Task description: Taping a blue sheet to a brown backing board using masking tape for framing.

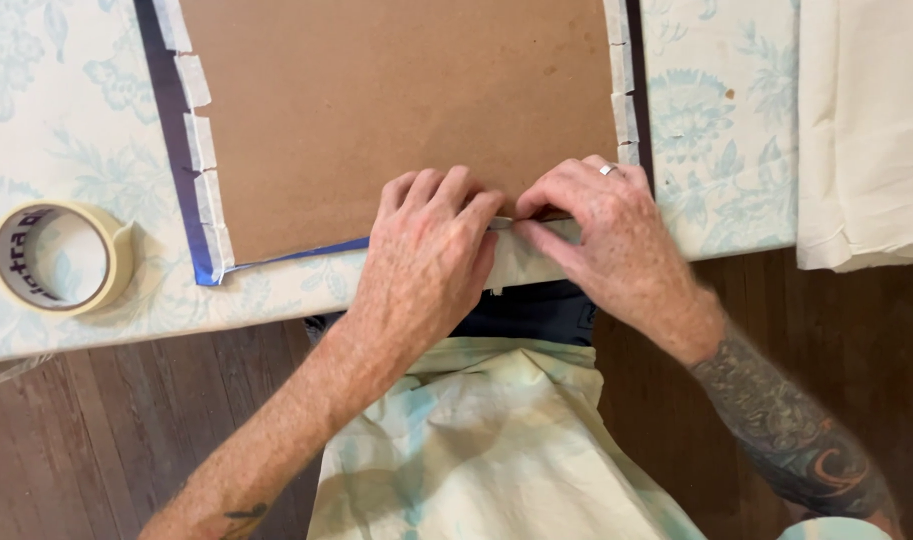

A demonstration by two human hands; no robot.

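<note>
Table (37,335) covered in pale floral cloth (717,150), fills upper frame, near edge across middle. Brown board (377,100) lies on cloth, top centre, blue fabric edge (167,130) taped along left side. Tape roll (55,255) at left on cloth. Cream folded fabric (867,130) upper right. Wood floor (117,430) below.

Hardboard panel (397,100): brown, matt, faintly mottled pressed fibre. Floral cloth (717,130): pale woven cotton-like fabric, soft and matt, printed in light blue, covering the bench and hanging over the lap. Strips of masking tape (202,140): cream crepe paper, dull and slightly wrinkled, laid over a smooth dark blue edge (172,150). Tape roll (62,257): same cream paper on a card core. Folded plain cloth (867,130): off-white, matt. Floor (127,420): brown wooden boards with low sheen. Ring (609,169): bright metal on the right hand (602,235).
</note>
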